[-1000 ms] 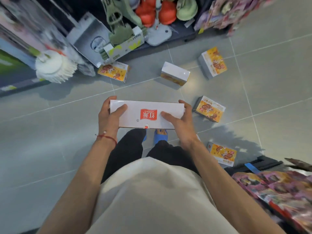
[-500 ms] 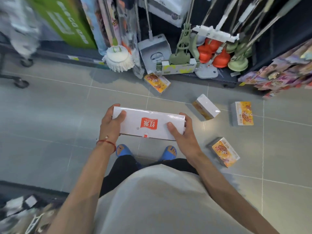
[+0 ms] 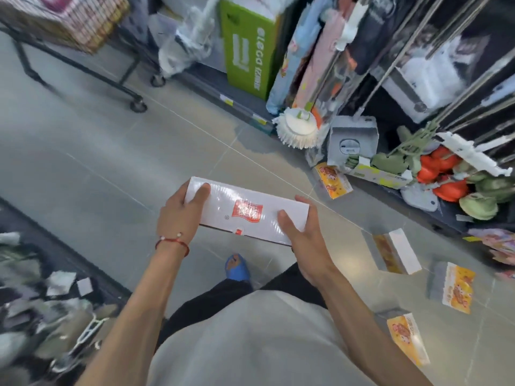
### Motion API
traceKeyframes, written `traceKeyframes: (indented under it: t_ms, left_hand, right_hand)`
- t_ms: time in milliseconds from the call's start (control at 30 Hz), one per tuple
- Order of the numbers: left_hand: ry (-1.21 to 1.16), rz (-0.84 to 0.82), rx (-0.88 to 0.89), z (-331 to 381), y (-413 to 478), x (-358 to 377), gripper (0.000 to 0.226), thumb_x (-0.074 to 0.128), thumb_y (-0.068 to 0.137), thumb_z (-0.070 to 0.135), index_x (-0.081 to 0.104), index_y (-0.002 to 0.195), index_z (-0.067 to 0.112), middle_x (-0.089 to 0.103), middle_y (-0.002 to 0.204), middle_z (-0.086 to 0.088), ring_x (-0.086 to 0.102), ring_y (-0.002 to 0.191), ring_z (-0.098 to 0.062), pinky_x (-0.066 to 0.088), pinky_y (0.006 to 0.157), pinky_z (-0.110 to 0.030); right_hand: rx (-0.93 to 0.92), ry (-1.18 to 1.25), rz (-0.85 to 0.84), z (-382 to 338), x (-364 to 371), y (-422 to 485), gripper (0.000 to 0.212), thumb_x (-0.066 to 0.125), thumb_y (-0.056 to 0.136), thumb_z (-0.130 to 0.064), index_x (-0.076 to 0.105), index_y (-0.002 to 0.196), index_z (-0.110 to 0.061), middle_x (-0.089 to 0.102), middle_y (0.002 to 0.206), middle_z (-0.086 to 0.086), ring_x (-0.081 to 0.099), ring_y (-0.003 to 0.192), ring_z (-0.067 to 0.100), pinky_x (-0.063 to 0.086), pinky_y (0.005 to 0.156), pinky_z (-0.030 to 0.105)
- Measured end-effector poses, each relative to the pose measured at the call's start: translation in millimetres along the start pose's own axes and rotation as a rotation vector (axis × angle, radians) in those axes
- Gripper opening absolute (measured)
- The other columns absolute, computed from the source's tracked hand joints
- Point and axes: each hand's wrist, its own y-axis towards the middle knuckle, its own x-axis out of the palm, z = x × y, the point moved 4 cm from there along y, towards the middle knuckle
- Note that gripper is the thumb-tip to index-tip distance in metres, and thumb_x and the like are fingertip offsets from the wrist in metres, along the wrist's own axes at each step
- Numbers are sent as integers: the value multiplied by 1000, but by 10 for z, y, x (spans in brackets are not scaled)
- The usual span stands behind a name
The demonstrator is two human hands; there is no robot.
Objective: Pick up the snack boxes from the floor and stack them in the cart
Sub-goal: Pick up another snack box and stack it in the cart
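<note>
I hold a long white snack box (image 3: 245, 210) with a red logo flat in front of me, above the floor. My left hand (image 3: 181, 215) grips its left end, thumb on top. My right hand (image 3: 303, 235) grips its right end, thumb on top as well. Several yellow and white snack boxes lie on the grey tiled floor to my right: one by the shelf base (image 3: 333, 181), one on its side (image 3: 397, 252), one further right (image 3: 455, 286) and one near my right elbow (image 3: 408, 338). The black wheeled cart (image 3: 80, 62) stands at the upper left.
A shelf along the right holds a green carton (image 3: 249, 48), a white brush head (image 3: 298, 132), mop handles and orange and green plungers (image 3: 446, 176). Another display with packaged goods (image 3: 41, 302) sits at the lower left. My blue shoe (image 3: 237, 270) is below the box.
The view has swung to the left, bringing the wheeled cart and the green carton into sight. The box stays held in both hands; the floor boxes have shifted to the right of the frame.
</note>
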Motion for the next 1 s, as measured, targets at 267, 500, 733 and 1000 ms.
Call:
traceKeyframes:
  t_ms: [267, 500, 733, 1000]
  left_hand:
    - [-60, 137, -33, -81, 398, -770, 23, 53, 93, 51, 60, 109, 36, 67, 110, 4, 62, 104, -26, 51, 96, -44]
    - [-196, 258, -98, -36, 1082, -1154, 17, 60, 96, 36, 64, 109, 26, 68, 98, 8, 64, 90, -15, 48, 80, -31]
    - [-280, 339, -206, 332, 1900, -1486, 18, 57, 99, 34, 60, 114, 25, 67, 101, 10, 61, 87, -1, 46, 71, -23]
    - [-333, 429, -233, 774, 2653, -1897, 14, 53, 101, 36, 59, 110, 27, 67, 98, 11, 62, 88, -4, 46, 70, -22]
  right_hand:
    - [-7, -110, -150, -330, 905, 553, 57, 64, 102, -35, 32, 149, -40, 57, 132, -12, 62, 120, 8, 57, 88, 22]
    - [-12, -184, -306, -796, 1607, 1382, 60, 63, 102, -32, 29, 152, -33, 54, 134, -2, 61, 118, 12, 57, 75, 16]
    - [-1, -195, -395, -1471, 2262, 2388, 57, 65, 102, -25, 37, 151, -31, 58, 126, -10, 61, 109, 2, 54, 70, 11]
    - [-67, -315, -516, -2177, 3013, 3216, 54, 64, 103, -27, 37, 148, -32, 58, 123, -11, 61, 110, 5, 53, 77, 10]
